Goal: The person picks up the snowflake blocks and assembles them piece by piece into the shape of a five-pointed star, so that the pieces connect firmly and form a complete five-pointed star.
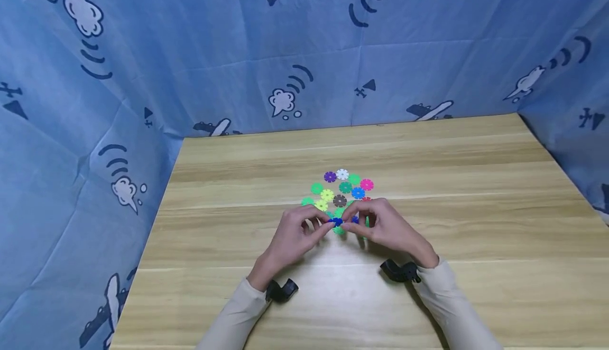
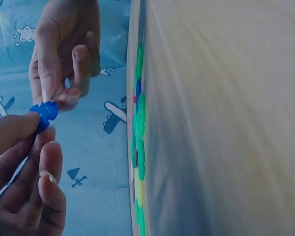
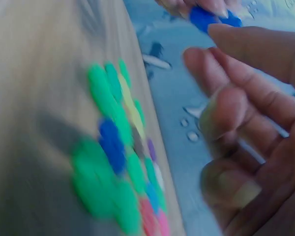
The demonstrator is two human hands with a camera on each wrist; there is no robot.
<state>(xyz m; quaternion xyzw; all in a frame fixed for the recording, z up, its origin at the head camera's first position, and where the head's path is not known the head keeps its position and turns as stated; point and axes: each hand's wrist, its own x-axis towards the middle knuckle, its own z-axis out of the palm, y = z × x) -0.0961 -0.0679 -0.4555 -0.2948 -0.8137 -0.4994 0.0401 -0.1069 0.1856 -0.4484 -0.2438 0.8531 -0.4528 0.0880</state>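
Both hands meet above the wooden table at a dark blue notched plastic disc [image 1: 337, 222], a snowflake-like interlocking piece. My left hand [image 1: 296, 235] pinches it between thumb and index finger. From the other side, my right hand [image 1: 389, 227] pinches at its edge with thumb and forefinger, the other fingers loosely bent. In the left wrist view the blue disc [image 2: 47, 113] stands tilted between the two sets of fingertips. Blue also shows on both sides of the thumb tip in the right wrist view, partly hidden by fingers.
Beyond and beneath the hands lie several flat notched discs: white [image 1: 342, 174], purple [image 1: 330, 176], pink [image 1: 367, 184], brown [image 1: 340, 201], yellow [image 1: 326, 195], light blue [image 1: 358, 193] and green [image 1: 316, 188]. Blue patterned cloth [image 1: 328, 70] hangs behind the wooden table [image 1: 214, 223].
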